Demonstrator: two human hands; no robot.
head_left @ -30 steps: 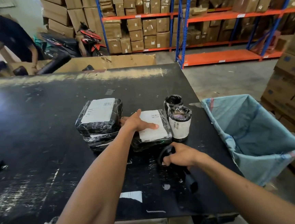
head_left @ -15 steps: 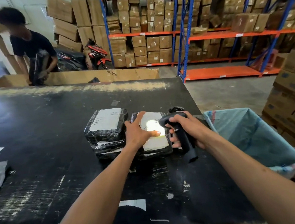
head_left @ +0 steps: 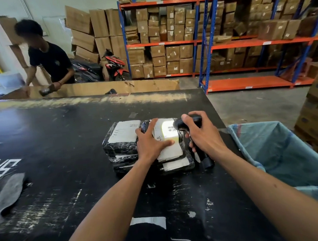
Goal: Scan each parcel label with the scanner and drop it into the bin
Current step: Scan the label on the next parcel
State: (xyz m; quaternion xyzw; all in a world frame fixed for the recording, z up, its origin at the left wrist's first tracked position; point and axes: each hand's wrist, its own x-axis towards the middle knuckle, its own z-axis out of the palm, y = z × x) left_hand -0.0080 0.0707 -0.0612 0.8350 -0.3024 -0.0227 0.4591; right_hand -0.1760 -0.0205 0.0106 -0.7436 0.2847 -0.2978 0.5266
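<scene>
Head view: my right grip (head_left: 201, 134) is clenched round the black scanner (head_left: 190, 123), its light falling on the white label (head_left: 167, 133) of the parcel (head_left: 174, 157) just left of it. My left grip (head_left: 150, 142) lies flat on that parcel, fingers spread, pressing it to the table (head_left: 60, 148). A second parcel (head_left: 121, 141) touches it further left. The blue bin (head_left: 284, 153) stands right of my scanner grip.
</scene>
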